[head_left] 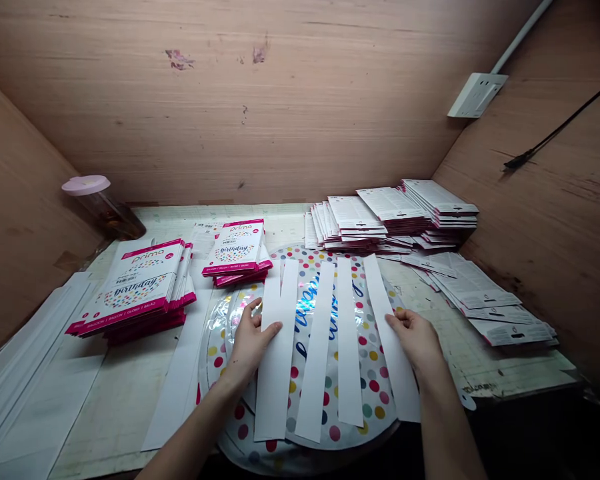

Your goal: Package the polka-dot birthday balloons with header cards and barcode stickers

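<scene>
Flat, round foil balloons (330, 433) with coloured dots and blue lettering lie stacked at the table's front edge. Several long white paper strips are spread lengthwise across the top one. My left hand (253, 340) grips the leftmost strip (277, 380), thumb on its face and fingers partly hidden by the paper; a second strip seems to overlap there. Between the hands, two strips (314, 367) (349, 347) rest untouched on the balloon. The rightmost strip (400, 373) slants, its right edge pinched between thumb and fingers of my right hand (415, 337).
Printed birthday balloon packets (140, 287) are piled at left, with a smaller pile (235, 250) behind the balloons. White-backed packets (395, 213) stand stacked at back right, others (485, 293) fanned forward. White sheets (35, 387) and a lidded cup (105, 207) sit left. Wooden panels surround the table.
</scene>
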Action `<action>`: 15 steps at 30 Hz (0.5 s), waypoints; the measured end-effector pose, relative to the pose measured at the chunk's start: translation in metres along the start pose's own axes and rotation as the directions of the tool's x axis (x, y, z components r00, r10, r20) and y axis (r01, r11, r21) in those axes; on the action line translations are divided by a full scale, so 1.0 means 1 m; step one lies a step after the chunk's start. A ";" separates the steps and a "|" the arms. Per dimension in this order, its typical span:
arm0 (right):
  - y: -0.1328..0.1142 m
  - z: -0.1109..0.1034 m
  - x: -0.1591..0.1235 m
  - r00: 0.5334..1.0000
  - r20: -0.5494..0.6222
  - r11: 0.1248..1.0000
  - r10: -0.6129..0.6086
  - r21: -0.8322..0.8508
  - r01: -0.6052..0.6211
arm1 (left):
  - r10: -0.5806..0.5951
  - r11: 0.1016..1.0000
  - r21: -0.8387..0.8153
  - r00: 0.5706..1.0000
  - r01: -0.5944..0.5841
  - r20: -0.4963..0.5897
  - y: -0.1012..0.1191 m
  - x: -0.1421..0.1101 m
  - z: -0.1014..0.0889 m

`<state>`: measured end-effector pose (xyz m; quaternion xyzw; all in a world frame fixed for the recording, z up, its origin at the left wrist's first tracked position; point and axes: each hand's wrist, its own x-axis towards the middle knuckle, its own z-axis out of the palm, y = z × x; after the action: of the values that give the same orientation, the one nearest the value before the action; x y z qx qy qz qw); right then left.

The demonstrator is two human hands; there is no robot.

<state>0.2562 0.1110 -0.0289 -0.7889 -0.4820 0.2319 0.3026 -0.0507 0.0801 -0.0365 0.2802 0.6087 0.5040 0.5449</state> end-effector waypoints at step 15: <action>-0.037 0.044 -0.030 0.990 0.136 0.974 -0.037 -0.216 0.066 | 0.176 0.964 0.210 0.983 -0.162 -0.046 -0.002 0.009 -0.014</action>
<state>0.1909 0.1083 -0.0321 -0.7879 -0.5436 0.2205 0.1870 -0.0657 0.0828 -0.0429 0.3697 0.6485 0.4917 0.4483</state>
